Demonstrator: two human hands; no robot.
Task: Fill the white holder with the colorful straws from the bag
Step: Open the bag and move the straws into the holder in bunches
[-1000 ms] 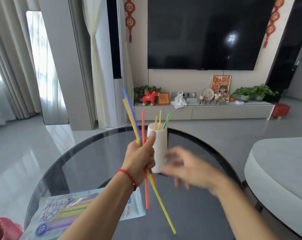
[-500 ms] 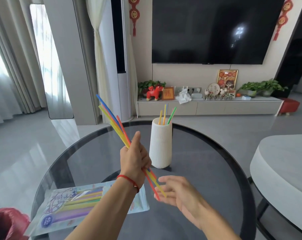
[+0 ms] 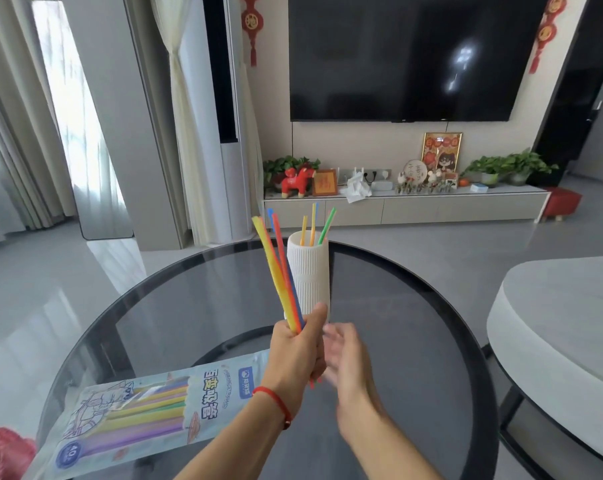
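My left hand (image 3: 295, 355) grips a bunch of straws (image 3: 276, 268), yellow, red and blue, held nearly upright just in front of the white ribbed holder (image 3: 310, 275). The holder stands upright on the round glass table (image 3: 154, 317), with a few straws (image 3: 315, 225), orange, yellow and green, sticking out of its top. My right hand (image 3: 345, 358) is blurred, fingers spread, right beside the lower ends of the bunch under my left hand; whether it touches them is unclear. The straw bag (image 3: 137, 407) lies flat at the table's near left with more straws inside.
A red object (image 3: 2, 452) sits at the bottom left corner. A white round table (image 3: 552, 341) stands close on the right. Behind are a TV cabinet (image 3: 404, 206) with ornaments and plants, and a large wall TV (image 3: 404, 57).
The straw bunch has swung from leaning left to nearly upright in front of the holder. My right hand rose from low on the right to just below my left hand.
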